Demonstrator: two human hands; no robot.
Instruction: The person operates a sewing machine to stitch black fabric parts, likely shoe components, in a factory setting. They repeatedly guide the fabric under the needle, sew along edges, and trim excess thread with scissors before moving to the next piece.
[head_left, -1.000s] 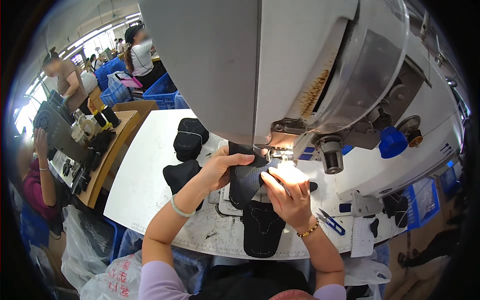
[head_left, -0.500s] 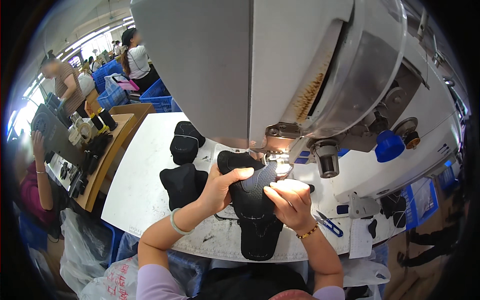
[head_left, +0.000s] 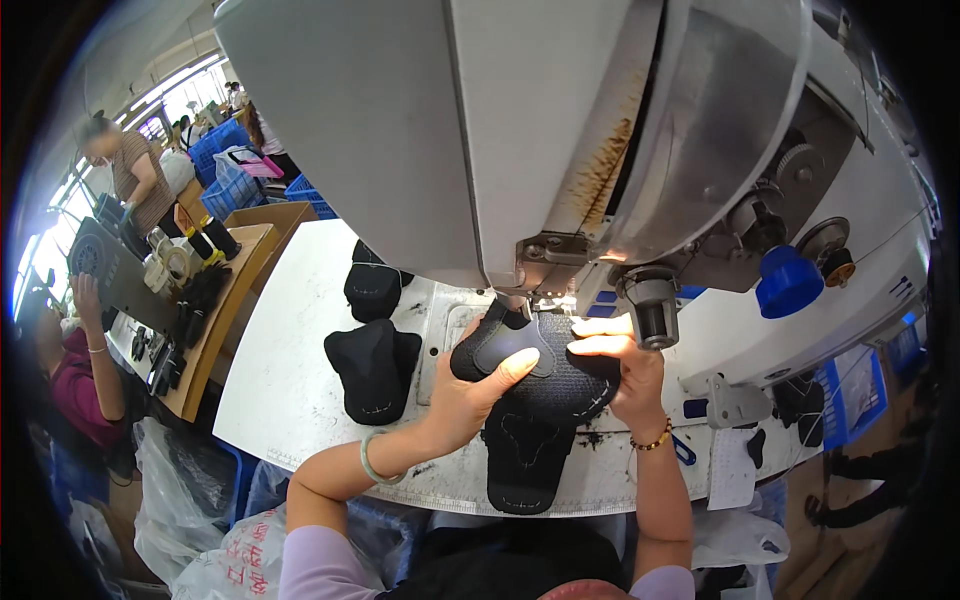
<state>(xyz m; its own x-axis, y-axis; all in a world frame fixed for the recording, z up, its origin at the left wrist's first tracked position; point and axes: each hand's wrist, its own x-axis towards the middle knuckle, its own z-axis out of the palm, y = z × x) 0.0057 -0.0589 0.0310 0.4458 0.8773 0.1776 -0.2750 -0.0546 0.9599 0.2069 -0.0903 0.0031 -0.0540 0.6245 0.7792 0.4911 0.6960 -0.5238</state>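
A black textured shoe upper (head_left: 572,388) lies under the head of a large sewing machine (head_left: 555,250), its far edge at the lit needle area. My left hand (head_left: 462,408) is closed on its left side, thumb pressed on top beside a smooth rounded patch and fingers hidden beneath. My right hand (head_left: 636,378) grips its right side, with fingertips on the upper surface close to the needle. Another black stitched piece (head_left: 528,465) extends toward me below it; whether the two are joined, I cannot tell. Two similar black pieces lie to the left, one nearer (head_left: 370,370) and one farther (head_left: 372,288).
The white table (head_left: 290,340) has a curved front edge. Blue-handled thread snips (head_left: 684,452) lie partly behind my right wrist. Blue thread knob (head_left: 790,282) and machine parts overhang at right. Plastic bags (head_left: 180,480) hang below left. Another person (head_left: 85,370) sits at a neighbouring machine.
The shoe upper has turned, its right side swinging outward and its patch now facing up. My right hand has shifted right and up; my left thumb has slid right and down across it.
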